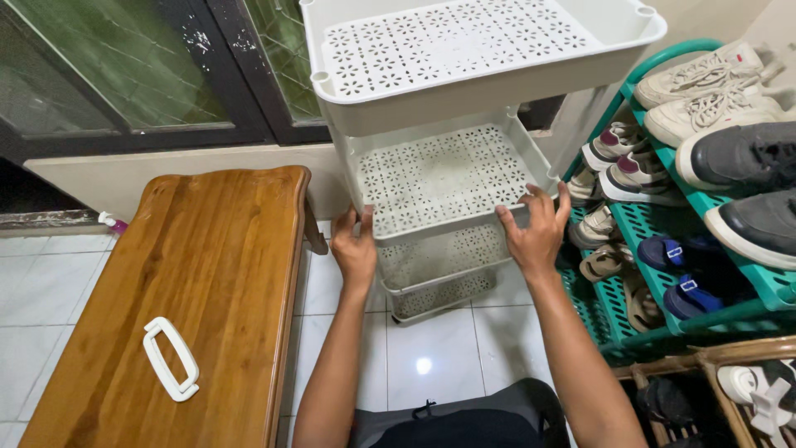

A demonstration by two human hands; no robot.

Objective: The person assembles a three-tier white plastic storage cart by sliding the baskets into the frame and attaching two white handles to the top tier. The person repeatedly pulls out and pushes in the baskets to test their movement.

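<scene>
- Head view: the person's two hands grip the front rim of the second tray (439, 178) of a white plastic rack (464, 79) that stands on the tiled floor (431, 340) against the wall under a dark-framed window (124, 75).
- The left hand (356, 249) is closed on the tray's front left corner, fingers curled up over the rim.
- The right hand (535, 232) clasps the front right corner, fingers wrapped over the edge and thumb along the front.
- The tray sits just below the top tray (452, 41) of the rack; both have perforated flower-pattern bottoms, and two more trays show underneath, the lowest (439, 294) near the floor.
- To the left of the rack stands a wooden bench; on its tabletop (191, 282) lies a white plastic handle (170, 358), well apart from the hands.
- A small white and pink bottle (110, 221) sits on the floor behind the bench.
- To the right, just beside the rack, a green shoe rack (663, 224) holds white sneakers (705, 79), dark shoes (738, 158) and blue sandals (684, 294).
- A wicker basket (713, 365) with more footwear stands at the lower right.
</scene>
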